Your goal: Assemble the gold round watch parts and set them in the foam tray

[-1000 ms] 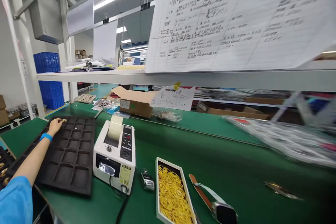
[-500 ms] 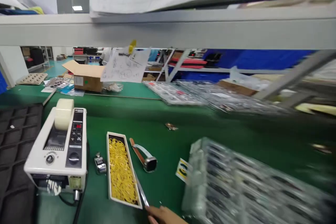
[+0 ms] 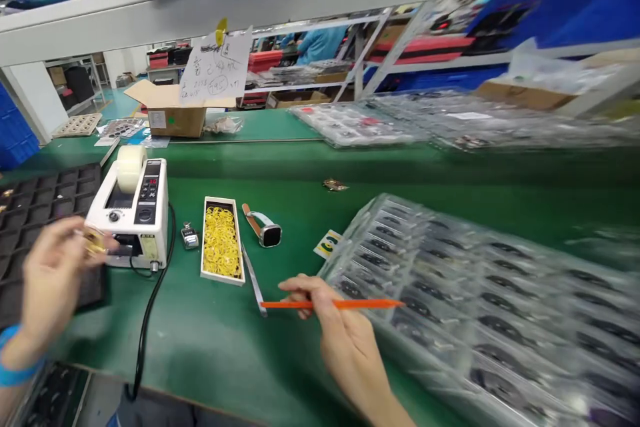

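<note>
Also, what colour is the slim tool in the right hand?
Bright orange in the right hand; the head view shows it best.

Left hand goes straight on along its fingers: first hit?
Probably the white tape dispenser, just past the gold-coloured piece in the left hand; height is unclear, so it might pass over.

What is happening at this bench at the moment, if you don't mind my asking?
The person's left hand holds a small gold-coloured part, blurred, in front of the white tape dispenser. The right hand holds an orange stick-like tool over the green bench, by the clear trays of dark parts. Between the hands and farther back sits a narrow box of yellow rings.
</note>
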The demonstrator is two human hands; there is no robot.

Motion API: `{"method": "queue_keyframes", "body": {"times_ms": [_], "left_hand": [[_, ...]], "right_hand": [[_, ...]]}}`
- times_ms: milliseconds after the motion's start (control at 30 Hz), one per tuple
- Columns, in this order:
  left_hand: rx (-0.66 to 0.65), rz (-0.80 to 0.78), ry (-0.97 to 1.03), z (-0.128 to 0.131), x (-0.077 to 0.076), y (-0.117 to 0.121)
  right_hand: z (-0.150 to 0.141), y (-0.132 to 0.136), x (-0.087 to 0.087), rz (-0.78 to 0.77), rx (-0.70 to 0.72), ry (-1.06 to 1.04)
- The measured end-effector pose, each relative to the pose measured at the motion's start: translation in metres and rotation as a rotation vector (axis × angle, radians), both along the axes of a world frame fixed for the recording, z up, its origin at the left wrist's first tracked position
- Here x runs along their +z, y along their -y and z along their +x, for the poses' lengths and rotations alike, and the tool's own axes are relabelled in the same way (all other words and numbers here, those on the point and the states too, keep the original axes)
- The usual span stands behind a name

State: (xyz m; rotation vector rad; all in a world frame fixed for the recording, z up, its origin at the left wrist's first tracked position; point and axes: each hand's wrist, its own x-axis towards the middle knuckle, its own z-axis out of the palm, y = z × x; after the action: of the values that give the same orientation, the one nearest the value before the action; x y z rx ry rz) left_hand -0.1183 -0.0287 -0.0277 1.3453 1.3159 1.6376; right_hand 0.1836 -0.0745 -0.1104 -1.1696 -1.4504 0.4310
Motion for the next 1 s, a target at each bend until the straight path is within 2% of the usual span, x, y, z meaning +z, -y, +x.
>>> {"method": "queue_keyframes", "body": {"times_ms": [67, 100, 167, 233, 433, 600, 767, 833, 933, 1000], "left_hand": [[-0.197, -0.277, 0.181, 0.04, -0.025, 0.036], [-0.25, -0.356, 0.262, 0.053, -0.037, 0.047], [-0.331, -0.441, 0.398, 0.07, -0.053, 0.061], [-0.391, -0.451, 0.487, 0.079, -0.061, 0.07], [-0.506, -0.361, 0.525, 0.09, -0.062, 0.098], [-0.531, -0.361, 0.453, 0.087, -0.063, 0.112], [-0.572, -0.375, 0.419, 0.084, -0.06, 0.117], [-0.594, -0.402, 0.449, 0.083, -0.057, 0.119], [-0.623, -0.482, 0.516, 0.083, -0.053, 0.12], [-0.615, -0.537, 0.533, 0.084, -0.053, 0.12]], "right_hand": [[-0.012, 0.018, 0.008, 0.043, 0.101, -0.071], [-0.019, 0.028, 0.011, 0.062, 0.153, -0.092], [-0.033, 0.049, 0.015, 0.082, 0.235, -0.103], [-0.047, 0.065, 0.014, 0.088, 0.26, -0.108], [-0.063, 0.083, 0.0, 0.093, 0.227, -0.173], [-0.054, 0.088, -0.002, 0.14, 0.37, -0.112], [-0.048, 0.091, 0.001, 0.099, 0.382, -0.12], [-0.045, 0.09, 0.0, 0.116, 0.431, -0.119], [-0.039, 0.088, -0.003, 0.216, 0.543, -0.008], [-0.033, 0.088, -0.004, 0.306, 0.566, 0.158]]}}
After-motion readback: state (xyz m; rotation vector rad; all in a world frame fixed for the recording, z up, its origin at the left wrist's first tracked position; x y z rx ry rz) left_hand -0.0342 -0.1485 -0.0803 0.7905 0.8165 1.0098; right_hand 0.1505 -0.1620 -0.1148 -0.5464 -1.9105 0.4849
